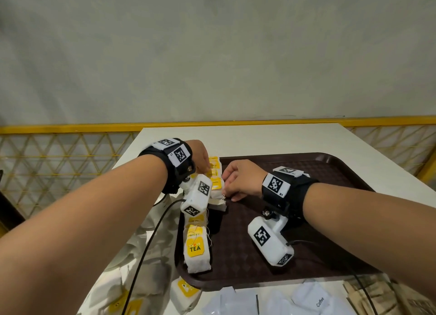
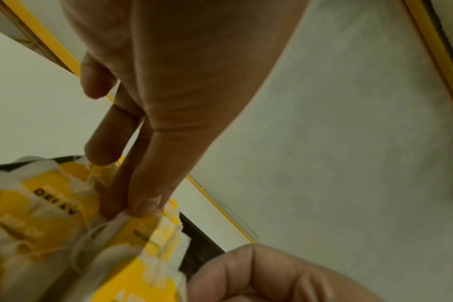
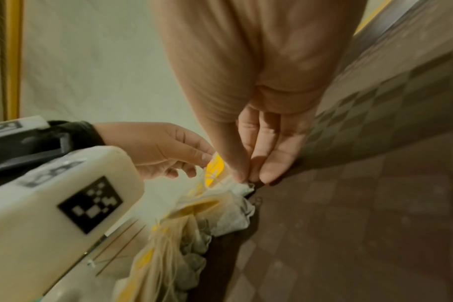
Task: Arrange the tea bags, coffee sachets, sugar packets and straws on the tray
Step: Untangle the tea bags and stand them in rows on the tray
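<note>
A column of white tea bags with yellow tags (image 1: 197, 248) lies along the left edge of the brown tray (image 1: 306, 220). Both hands meet at the far end of that column. My left hand (image 1: 208, 171) pinches the top edge of a tea bag (image 2: 148, 230) between thumb and forefinger (image 2: 132, 208). My right hand (image 1: 226, 192) comes in from the tray side; its thumb and straight fingers (image 3: 272, 167) close on the white corner of a tea bag (image 3: 243, 187). The wrist cameras hide part of the column.
White coffee sachets (image 1: 313, 298) and brown packets (image 1: 368, 293) lie on the white table in front of the tray. One tea bag (image 1: 186, 291) lies off the tray's front left corner. A yellow railing (image 1: 70, 128) runs behind the table. Cables trail from both wrists.
</note>
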Available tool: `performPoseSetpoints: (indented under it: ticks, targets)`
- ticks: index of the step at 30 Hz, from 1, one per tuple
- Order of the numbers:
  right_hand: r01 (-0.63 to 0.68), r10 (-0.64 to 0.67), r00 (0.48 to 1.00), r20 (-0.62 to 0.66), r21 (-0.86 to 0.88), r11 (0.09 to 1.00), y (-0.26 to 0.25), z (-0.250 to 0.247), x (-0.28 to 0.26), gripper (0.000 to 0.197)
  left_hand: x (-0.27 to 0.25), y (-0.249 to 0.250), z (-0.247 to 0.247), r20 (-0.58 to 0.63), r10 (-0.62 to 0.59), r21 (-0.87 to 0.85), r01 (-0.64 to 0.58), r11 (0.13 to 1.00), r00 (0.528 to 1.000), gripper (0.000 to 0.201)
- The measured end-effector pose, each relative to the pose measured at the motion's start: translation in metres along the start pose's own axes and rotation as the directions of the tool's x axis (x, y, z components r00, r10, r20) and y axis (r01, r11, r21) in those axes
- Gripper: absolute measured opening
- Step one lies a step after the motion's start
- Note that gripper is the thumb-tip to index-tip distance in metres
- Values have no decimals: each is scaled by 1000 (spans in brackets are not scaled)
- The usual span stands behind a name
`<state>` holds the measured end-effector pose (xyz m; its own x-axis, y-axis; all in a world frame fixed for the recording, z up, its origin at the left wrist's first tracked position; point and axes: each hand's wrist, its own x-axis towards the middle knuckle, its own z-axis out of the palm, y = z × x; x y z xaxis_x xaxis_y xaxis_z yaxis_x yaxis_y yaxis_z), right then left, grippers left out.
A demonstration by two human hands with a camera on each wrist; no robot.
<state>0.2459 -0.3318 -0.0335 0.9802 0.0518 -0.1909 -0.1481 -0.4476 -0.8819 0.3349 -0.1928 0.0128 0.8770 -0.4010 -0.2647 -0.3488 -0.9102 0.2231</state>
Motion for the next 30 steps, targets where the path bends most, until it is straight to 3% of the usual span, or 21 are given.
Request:
performPoseSetpoints:
  ticks: [4,8,13,16,19,22,24,27,30]
  targets:
    - [24,-24,1000,3,75,997,2,0,5,30,2,3,4,-12,-37,82,37,996,999,27]
    - [67,-68,997,36,29,997,2,-10,1,26,-9,0,-10,-107,19,2,-19,1000,994,15]
    - [232,-143,938,317,-262,937,0,-12,-17,32,-33,-7,-28,41,93,-26,-92,995,995,7]
    - [198,-145,968,203,-274,941,3,1,-15,17,-41,-1,-27,164,105,11,-109,994,981,12]
    - [94,-86,992,91,-92,991,6,7,-7,14,-41,5,-17,233,114,65,-132,989,966,19]
    - [60,-62,997,56,25,998,5,10,-6,15,-35,8,-2,168,131,117,-152,981,977,9]
    - [65,-66,998,17,43,997,5,11,-7,23,-29,8,4,101,124,152,-138,979,987,12]
    - [88,-90,996,-22,-62,994,7,9,-8,33,-22,6,9,61,104,159,-113,981,993,19]
    - [143,-134,990,49,-279,950,5,10,-9,30,-14,4,14,40,85,178,-91,980,996,15]
